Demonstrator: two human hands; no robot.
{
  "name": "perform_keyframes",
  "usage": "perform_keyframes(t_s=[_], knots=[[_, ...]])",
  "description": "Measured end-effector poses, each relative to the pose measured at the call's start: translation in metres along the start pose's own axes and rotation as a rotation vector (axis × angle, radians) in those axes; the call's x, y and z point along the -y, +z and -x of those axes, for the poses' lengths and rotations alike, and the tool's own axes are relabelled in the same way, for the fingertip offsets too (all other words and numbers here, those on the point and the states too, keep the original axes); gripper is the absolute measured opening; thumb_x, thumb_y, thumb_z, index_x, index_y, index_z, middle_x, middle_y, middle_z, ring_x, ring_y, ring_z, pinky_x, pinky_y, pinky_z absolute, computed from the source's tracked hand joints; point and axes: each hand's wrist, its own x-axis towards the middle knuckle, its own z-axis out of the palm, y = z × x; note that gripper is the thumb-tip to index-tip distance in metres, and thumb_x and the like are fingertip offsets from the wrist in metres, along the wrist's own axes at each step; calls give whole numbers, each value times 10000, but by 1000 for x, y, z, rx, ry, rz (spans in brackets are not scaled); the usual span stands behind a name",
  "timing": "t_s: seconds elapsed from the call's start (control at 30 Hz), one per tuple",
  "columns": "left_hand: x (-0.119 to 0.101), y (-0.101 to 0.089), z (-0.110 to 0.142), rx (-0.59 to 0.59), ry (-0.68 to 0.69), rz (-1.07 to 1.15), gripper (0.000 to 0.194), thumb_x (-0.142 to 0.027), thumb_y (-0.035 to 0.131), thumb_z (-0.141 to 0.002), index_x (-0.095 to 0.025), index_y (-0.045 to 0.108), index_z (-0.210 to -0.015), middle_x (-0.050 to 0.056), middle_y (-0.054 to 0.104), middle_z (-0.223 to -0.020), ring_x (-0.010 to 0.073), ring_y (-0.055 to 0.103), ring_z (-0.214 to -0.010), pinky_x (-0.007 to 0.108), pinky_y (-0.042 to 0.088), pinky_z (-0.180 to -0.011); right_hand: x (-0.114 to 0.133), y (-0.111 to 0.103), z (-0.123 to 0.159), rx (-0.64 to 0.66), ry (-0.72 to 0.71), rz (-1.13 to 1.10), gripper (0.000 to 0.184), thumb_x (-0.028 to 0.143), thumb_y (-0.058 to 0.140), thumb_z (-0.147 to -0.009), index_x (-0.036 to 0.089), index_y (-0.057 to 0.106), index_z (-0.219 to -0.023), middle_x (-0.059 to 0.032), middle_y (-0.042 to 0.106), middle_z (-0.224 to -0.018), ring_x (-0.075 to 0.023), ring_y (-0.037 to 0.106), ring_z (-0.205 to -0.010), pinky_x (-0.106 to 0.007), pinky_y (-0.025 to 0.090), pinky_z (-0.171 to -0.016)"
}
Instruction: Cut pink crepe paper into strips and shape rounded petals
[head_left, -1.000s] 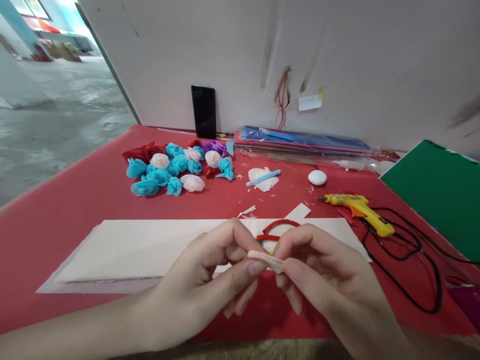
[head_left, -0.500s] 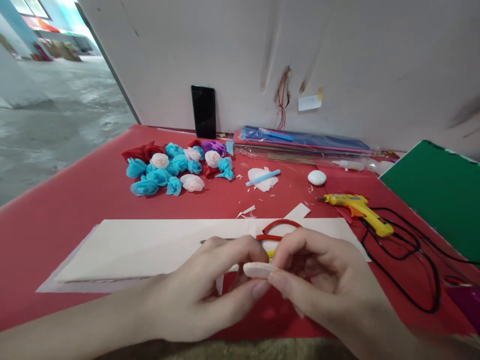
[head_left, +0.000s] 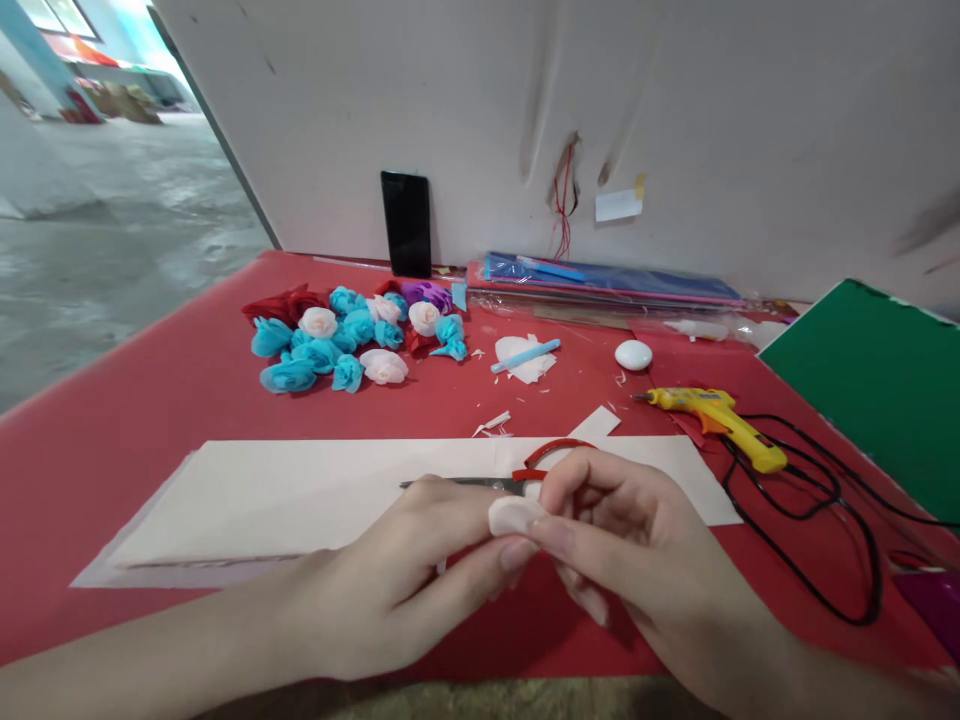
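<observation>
A small white piece of crepe paper (head_left: 513, 515), rounded at its left end, is pinched between both hands near the table's front edge. My left hand (head_left: 427, 570) grips its left side between thumb and index finger. From the other side, my right hand (head_left: 637, 545) pinches it between thumb and fingertip, the other fingers curled beneath. Just behind the hands lie scissors with red handles (head_left: 559, 446), partly covered by my fingers. They rest on a long white crepe paper sheet (head_left: 292, 490). Finished paper roses (head_left: 360, 328) in blue, pale pink, red and purple sit in a cluster at back left.
A yellow glue gun (head_left: 720, 415) with a looped black cable lies at right, beside a green board (head_left: 870, 380). A white oval object (head_left: 634, 355), a light blue stick (head_left: 525, 356) and paper scraps lie behind the sheet. A phone (head_left: 406, 225) leans on the wall.
The white paper piece has turned, so that more of its flat face shows. My hands have shifted slightly, and more of the scissor blades shows above my left hand.
</observation>
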Motion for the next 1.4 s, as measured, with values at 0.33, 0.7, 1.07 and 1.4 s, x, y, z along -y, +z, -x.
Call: perform_keyframes(t_s=[0.33,0.7,1.07,1.4], knots=[[-3,-2,-3,31,-135,92,248,-159,343,-903,-176,502,-713,-28,496,-579,86,464,-488,173,392,-495,1,4,-1,-108,-149,274,79,172,667,-696,176,589,-710,48,558,-599,-44,459,-496,-145,350,-443],[-2,-1,-3,52,-210,197,273,-164,359,-901,-169,512,-675,-34,513,-591,76,470,-502,160,390,-511,-5,-2,-5,-38,-7,45,166,230,624,-757,153,537,-638,76,497,-469,-25,424,-358,-131,351,-368],[6,6,-6,61,-408,287,394,-288,313,-924,-161,474,-588,-35,477,-501,76,462,-456,173,369,-480,-14,-4,-13,-78,16,63,171,229,590,-781,164,490,-658,97,452,-420,-26,379,-347,-152,329,-397],[10,2,-2,-25,-439,519,436,-395,292,-925,-186,429,-568,-31,439,-463,124,500,-514,238,445,-604,-11,-30,-21,65,-313,1397,362,34,434,-760,164,483,-1095,-80,586,-974,-205,544,-844,-355,435,-737]])
